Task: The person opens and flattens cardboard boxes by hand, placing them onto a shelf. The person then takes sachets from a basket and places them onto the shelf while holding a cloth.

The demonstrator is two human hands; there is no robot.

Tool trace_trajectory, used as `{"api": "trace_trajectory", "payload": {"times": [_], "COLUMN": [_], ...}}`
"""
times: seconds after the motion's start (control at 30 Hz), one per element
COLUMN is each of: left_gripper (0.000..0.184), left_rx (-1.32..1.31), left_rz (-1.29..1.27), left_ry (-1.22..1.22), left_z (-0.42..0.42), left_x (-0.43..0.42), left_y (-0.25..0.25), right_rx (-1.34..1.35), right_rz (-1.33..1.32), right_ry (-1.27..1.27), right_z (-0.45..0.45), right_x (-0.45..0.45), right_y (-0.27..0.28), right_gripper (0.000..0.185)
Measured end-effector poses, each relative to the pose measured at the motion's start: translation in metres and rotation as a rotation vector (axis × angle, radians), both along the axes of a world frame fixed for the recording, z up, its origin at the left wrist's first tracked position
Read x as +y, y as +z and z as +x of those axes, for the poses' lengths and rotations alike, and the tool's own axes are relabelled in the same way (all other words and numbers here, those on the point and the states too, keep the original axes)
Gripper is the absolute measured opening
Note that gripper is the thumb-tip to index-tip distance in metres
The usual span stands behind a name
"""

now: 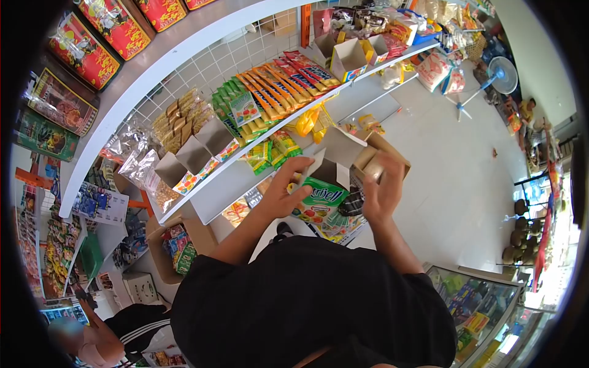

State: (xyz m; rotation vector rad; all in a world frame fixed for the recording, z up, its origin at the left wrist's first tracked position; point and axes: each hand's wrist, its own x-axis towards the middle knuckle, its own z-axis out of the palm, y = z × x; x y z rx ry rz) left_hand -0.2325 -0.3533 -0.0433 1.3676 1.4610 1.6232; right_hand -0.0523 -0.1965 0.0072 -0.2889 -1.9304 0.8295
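Observation:
An opened green carton lettered "trijell" (319, 195) is in front of me, its top flaps raised and pictures of fruit on its front. My left hand (285, 191) is at the carton's left side, index finger by a raised pale flap and thumb near the green front. My right hand (384, 190) is beside the carton's right side, fingers bent and apart, with nothing visible in them. Behind that hand is an open brown cardboard box (392, 150). Below the carton are several green-and-white sachets (339, 222) and a dark patterned packet (352, 201).
A white shelf (245, 149) with rows of orange, red and green sachets (270, 89) runs across ahead. Red tins (113, 27) line the upper shelf. A glass case (485, 306) stands right; another person (116, 331) is lower left. A fan (500, 75) stands far right.

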Motion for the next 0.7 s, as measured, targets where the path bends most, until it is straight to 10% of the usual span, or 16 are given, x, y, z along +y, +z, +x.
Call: {"api": "trace_trajectory", "payload": {"times": [0.17,0.7], "left_gripper": [0.051,0.063], "left_rx": [0.068,0.091], "left_rz": [0.049,-0.051], "left_ry": [-0.042,0.127], "left_z": [0.015,0.028], "left_x": [-0.004,-0.014], "left_y": [0.02,0.031], "right_rx": [0.039,-0.237], "right_rz": [-0.657,-0.26], "right_ry": [0.309,0.496], "right_z": [-0.005,-0.004], "right_x": [0.006,0.002], "right_y": [0.005,0.017], "right_gripper": [0.05,0.02]}}
